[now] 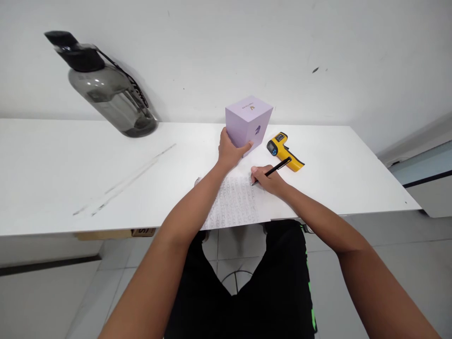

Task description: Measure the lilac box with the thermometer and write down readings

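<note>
My left hand [231, 151] grips the lower front of a lilac box [249, 121], its thumb across the near faces and its fingers on the left side. The box stands on the white table near the wall. In my right hand [266, 179] is a black pen [280, 165], slanting up to the right with its tip down at a sheet of paper [233, 202]. Rows of small marks cover the paper, which lies at the table's front edge, partly hidden by my left forearm. Just beyond my right hand lies a yellow and black infrared thermometer [285, 151].
A grey see-through water bottle [109, 92] with a black lid stands at the back left, partly filled. Dark scuff lines mark the white table [197, 150] on the left. Behind it rises a white wall [197, 56]. My legs are under the front edge.
</note>
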`<control>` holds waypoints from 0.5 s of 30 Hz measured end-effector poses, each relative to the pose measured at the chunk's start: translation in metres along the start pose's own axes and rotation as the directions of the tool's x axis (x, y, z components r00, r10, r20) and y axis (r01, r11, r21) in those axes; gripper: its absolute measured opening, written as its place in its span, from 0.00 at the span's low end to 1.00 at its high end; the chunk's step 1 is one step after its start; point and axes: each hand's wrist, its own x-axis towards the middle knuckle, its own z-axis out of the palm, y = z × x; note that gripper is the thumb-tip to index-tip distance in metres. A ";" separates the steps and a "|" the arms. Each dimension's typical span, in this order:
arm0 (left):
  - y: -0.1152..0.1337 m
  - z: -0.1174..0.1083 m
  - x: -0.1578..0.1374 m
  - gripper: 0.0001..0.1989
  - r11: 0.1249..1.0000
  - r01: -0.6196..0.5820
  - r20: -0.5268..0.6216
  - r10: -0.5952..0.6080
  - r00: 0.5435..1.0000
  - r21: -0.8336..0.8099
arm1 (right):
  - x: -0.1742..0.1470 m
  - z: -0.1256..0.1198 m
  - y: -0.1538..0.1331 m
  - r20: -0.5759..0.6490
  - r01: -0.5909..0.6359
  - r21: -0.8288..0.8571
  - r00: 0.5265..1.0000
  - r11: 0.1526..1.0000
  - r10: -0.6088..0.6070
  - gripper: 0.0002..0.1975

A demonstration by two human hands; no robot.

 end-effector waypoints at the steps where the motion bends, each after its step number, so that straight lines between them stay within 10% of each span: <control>1: 0.001 0.000 0.000 0.56 1.000 0.002 0.001 -0.002 1.000 -0.007 | 0.000 0.001 -0.003 -0.021 -0.016 -0.020 1.000 1.000 0.016 0.38; 15: -0.002 0.002 0.003 0.59 1.000 0.014 -0.005 -0.014 1.000 -0.008 | 0.000 0.003 -0.005 -0.073 -0.071 -0.083 0.995 0.994 0.065 0.28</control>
